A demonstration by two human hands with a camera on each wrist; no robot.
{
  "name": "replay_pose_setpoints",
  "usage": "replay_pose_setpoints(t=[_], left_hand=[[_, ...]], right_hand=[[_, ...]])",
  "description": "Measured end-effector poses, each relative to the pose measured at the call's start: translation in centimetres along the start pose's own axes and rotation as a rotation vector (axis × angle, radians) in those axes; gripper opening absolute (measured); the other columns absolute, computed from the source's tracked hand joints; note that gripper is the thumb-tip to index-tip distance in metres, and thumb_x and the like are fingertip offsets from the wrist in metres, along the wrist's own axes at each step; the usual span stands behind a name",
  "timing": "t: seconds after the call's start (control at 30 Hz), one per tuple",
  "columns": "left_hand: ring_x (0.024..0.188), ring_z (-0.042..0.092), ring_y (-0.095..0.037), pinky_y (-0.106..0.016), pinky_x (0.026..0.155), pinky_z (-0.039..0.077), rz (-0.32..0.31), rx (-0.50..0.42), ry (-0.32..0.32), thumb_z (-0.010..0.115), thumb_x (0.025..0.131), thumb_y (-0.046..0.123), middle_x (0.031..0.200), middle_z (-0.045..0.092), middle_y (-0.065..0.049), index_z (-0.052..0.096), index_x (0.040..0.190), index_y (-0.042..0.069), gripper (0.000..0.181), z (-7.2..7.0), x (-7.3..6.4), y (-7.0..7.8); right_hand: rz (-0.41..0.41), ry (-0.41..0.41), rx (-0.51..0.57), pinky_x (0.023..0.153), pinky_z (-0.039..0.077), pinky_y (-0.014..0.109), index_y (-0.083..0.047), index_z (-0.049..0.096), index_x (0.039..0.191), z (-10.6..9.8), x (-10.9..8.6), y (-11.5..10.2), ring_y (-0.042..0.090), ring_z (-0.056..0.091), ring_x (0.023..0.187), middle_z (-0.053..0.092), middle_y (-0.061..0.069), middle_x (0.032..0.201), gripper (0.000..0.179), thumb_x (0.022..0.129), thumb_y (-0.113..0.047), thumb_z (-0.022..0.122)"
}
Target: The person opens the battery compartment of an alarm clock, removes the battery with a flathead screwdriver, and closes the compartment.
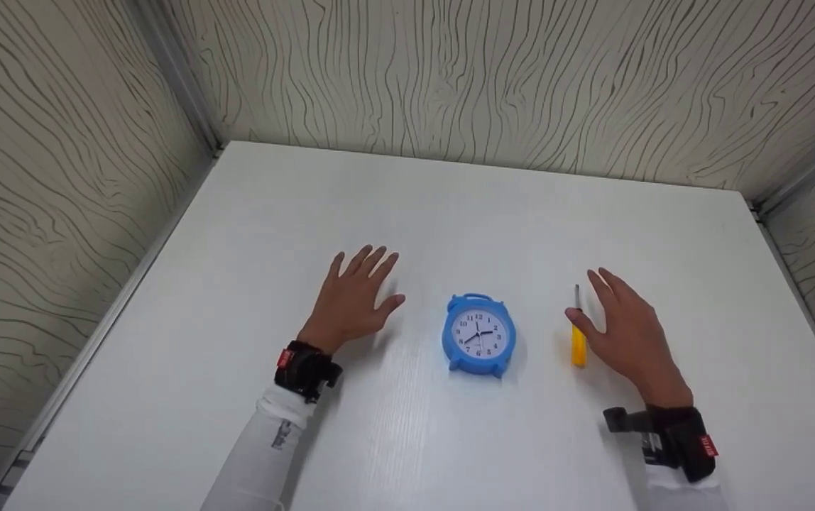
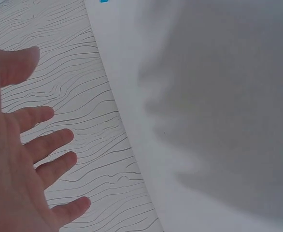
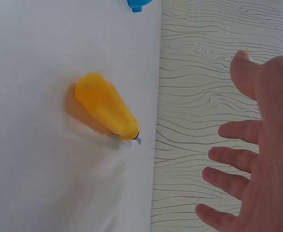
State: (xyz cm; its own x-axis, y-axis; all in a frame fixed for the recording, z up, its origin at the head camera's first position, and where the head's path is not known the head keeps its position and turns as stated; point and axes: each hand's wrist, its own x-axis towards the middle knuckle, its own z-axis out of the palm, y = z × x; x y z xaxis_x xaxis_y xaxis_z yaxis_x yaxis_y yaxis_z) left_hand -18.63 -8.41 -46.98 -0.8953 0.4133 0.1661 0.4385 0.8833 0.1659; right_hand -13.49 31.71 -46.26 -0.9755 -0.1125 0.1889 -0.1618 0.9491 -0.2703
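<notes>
A blue alarm clock lies face up on the white table, between the two hands. To its right is a screwdriver with a yellow handle and a metal shaft pointing away from the person; the right thumb covers part of it in the head view. My left hand is over the table left of the clock, fingers straight and spread, holding nothing. My right hand hovers just right of the screwdriver, its fingers extended and apart from it. Only a blue edge of the clock shows in the right wrist view.
The white table meets a wood-grain patterned wall at the back. Similar panels stand at the left and right sides. Each wrist wears a black strap with a camera.
</notes>
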Motion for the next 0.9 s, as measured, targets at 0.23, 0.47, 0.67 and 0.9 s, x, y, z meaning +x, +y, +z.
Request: replay_pose_setpoints(t=[0.23, 0.47, 0.67, 0.9], left_hand=[[0.148, 0.029, -0.024, -0.057, 0.119, 0.021, 0.000, -0.011, -0.005, 0.040, 0.096, 0.057, 0.157, 0.037, -0.002, 0.033, 0.152, 0.024, 0.066, 0.0, -0.1, 0.5], [0.148, 0.030, -0.023, -0.056, 0.119, 0.022, 0.012, -0.014, -0.004, 0.039, 0.096, 0.057, 0.157, 0.038, -0.002, 0.033, 0.152, 0.025, 0.066, 0.1, 0.2, 1.0], [0.147, 0.031, -0.023, -0.056, 0.119, 0.023, 0.023, -0.021, 0.006, 0.041, 0.096, 0.057, 0.156, 0.039, -0.002, 0.034, 0.152, 0.024, 0.065, 0.0, 0.3, 1.4], [0.148, 0.029, -0.022, -0.055, 0.119, 0.022, 0.027, -0.022, -0.022, 0.041, 0.096, 0.057, 0.156, 0.038, -0.001, 0.034, 0.152, 0.025, 0.066, 0.0, 0.1, 2.0]], right_hand=[[-0.027, -0.016, 0.003, 0.106, 0.036, 0.065, -0.004, 0.038, 0.148, 0.3, 0.2, -0.7, 0.045, 0.041, 0.133, 0.039, 0.024, 0.150, 0.073, 0.093, -0.049, 0.058], [-0.020, -0.044, 0.013, 0.106, 0.036, 0.065, -0.006, 0.039, 0.148, 0.5, 0.3, -1.2, 0.044, 0.041, 0.135, 0.040, 0.024, 0.150, 0.073, 0.091, -0.045, 0.063], [-0.051, -0.027, 0.008, 0.105, 0.037, 0.064, -0.005, 0.041, 0.146, 0.9, 0.2, -1.6, 0.044, 0.043, 0.133, 0.043, 0.023, 0.148, 0.074, 0.090, -0.047, 0.063], [-0.051, -0.052, 0.052, 0.107, 0.034, 0.066, -0.008, 0.039, 0.148, 1.1, 0.0, -2.2, 0.043, 0.041, 0.135, 0.041, 0.022, 0.150, 0.075, 0.090, -0.049, 0.062]])
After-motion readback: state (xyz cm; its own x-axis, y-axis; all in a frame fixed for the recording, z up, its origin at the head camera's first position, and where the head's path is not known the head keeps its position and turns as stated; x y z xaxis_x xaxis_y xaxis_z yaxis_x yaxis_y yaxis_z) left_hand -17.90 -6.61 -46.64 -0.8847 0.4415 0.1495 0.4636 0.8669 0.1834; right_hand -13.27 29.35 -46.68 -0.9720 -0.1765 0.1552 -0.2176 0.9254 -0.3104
